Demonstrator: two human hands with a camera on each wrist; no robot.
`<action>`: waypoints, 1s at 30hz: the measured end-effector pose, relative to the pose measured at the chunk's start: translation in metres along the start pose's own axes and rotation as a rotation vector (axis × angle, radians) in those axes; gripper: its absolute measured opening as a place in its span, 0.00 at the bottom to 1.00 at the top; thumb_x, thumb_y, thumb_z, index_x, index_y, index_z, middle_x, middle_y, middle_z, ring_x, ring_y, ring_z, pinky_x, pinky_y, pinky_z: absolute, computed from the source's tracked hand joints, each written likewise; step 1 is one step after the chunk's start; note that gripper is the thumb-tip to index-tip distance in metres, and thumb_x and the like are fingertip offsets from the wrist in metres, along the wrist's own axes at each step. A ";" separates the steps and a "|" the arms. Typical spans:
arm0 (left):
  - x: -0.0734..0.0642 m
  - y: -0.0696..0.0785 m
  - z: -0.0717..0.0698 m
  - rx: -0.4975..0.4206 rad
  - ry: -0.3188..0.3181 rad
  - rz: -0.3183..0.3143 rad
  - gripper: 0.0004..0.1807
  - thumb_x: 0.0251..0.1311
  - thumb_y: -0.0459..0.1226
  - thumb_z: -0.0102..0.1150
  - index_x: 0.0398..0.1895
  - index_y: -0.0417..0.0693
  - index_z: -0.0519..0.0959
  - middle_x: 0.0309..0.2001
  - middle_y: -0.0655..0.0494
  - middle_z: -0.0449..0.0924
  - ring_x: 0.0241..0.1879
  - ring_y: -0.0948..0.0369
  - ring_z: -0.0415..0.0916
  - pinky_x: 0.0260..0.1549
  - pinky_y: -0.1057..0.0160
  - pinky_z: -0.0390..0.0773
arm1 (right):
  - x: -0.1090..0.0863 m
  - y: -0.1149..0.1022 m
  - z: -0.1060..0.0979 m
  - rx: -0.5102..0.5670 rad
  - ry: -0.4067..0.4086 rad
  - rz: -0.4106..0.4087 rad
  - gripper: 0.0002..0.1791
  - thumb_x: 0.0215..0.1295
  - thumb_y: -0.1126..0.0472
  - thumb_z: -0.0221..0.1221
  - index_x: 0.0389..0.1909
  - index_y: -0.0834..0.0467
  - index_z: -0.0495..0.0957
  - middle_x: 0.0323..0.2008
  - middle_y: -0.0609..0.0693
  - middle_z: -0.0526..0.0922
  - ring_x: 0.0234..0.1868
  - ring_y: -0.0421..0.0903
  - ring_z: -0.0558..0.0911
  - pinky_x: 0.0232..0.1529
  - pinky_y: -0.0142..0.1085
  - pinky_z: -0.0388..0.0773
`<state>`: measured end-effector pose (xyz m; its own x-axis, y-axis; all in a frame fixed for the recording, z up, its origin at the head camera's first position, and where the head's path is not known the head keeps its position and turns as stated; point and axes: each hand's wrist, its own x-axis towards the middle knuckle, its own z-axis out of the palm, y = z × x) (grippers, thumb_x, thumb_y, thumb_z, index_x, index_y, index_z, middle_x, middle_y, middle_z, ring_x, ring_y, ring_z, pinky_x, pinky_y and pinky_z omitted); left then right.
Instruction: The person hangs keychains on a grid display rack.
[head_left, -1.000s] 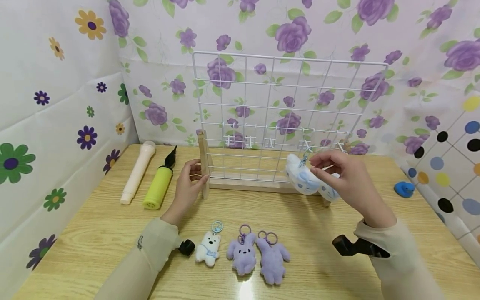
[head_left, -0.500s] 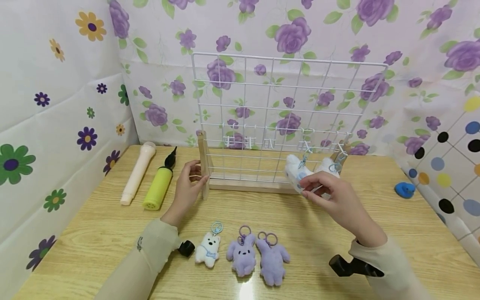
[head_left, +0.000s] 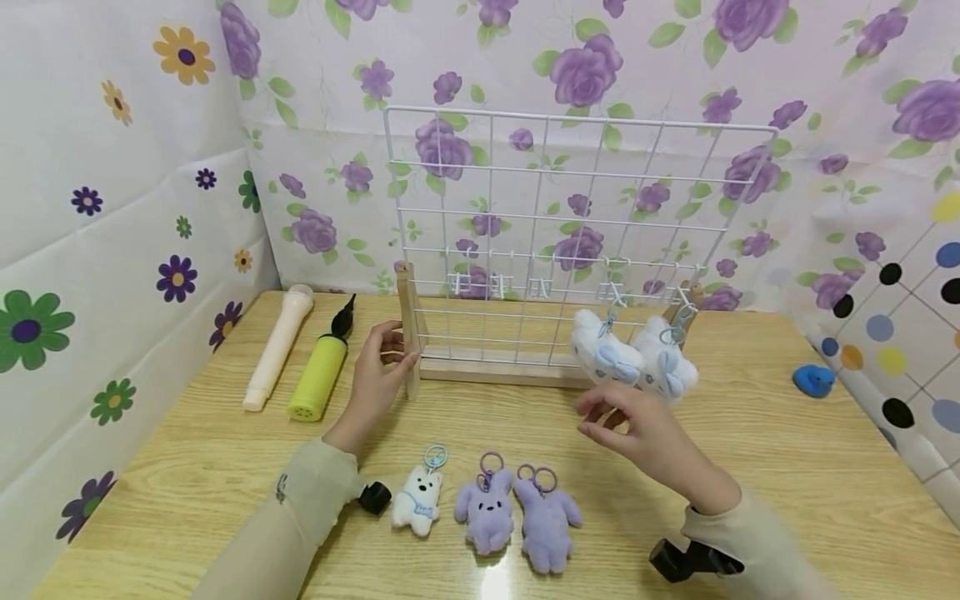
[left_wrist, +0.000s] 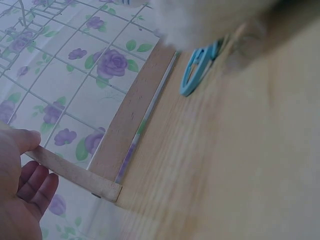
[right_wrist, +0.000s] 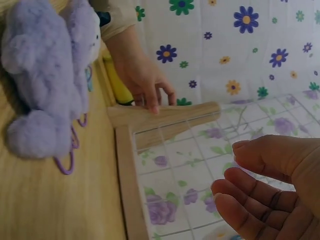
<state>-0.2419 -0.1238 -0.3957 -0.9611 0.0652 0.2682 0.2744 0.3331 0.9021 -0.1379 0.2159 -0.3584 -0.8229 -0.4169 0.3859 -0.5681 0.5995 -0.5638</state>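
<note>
My left hand (head_left: 378,367) pinches the wooden side post (head_left: 409,329) of a white wire grid rack (head_left: 536,225), thumb on one side and fingers on the other. My right hand (head_left: 637,425) holds nothing, its fingers loosely bent, just below two white plush keychains with blue bows. The left plush keychain (head_left: 609,354) and the right plush keychain (head_left: 667,367) hang side by side from hooks at the grid's right end. In the right wrist view the right hand (right_wrist: 275,195) has a gap between thumb and fingers.
On the table in front lie a white plush keychain (head_left: 417,500), a purple plush keychain (head_left: 487,512) and another purple one (head_left: 546,525). A pale microphone-shaped tube (head_left: 279,346) and a yellow-green pump (head_left: 318,375) lie at left. A blue duck (head_left: 813,380) sits at right. Bare hooks (head_left: 498,286) hang left of the plushes.
My right hand has let go of the left hanging plush keychain and moved down and toward me. Both plushes now hang free. The left hand stays on the post.
</note>
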 end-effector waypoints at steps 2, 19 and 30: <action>0.002 -0.006 0.000 -0.009 0.004 -0.003 0.29 0.64 0.28 0.56 0.66 0.36 0.60 0.55 0.37 0.69 0.53 0.48 0.71 0.53 0.57 0.74 | -0.001 0.002 0.005 0.007 -0.015 0.009 0.09 0.59 0.65 0.65 0.41 0.54 0.80 0.37 0.46 0.84 0.34 0.33 0.80 0.31 0.29 0.80; 0.009 -0.030 0.003 -0.020 0.028 0.043 0.28 0.63 0.32 0.59 0.65 0.41 0.63 0.53 0.41 0.71 0.51 0.51 0.72 0.44 0.77 0.71 | -0.009 0.020 0.041 0.077 -0.262 0.025 0.09 0.59 0.66 0.64 0.41 0.60 0.81 0.36 0.52 0.83 0.34 0.37 0.81 0.31 0.28 0.79; 0.010 -0.032 0.003 -0.016 0.024 0.050 0.28 0.63 0.32 0.59 0.65 0.41 0.62 0.54 0.41 0.71 0.51 0.51 0.72 0.49 0.67 0.74 | -0.008 0.021 0.052 0.011 -0.380 0.029 0.11 0.59 0.65 0.65 0.43 0.59 0.80 0.34 0.47 0.82 0.33 0.36 0.79 0.34 0.28 0.79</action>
<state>-0.2601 -0.1310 -0.4227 -0.9452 0.0589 0.3211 0.3229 0.3144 0.8927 -0.1427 0.1966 -0.4111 -0.7776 -0.6246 0.0723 -0.5427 0.6086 -0.5788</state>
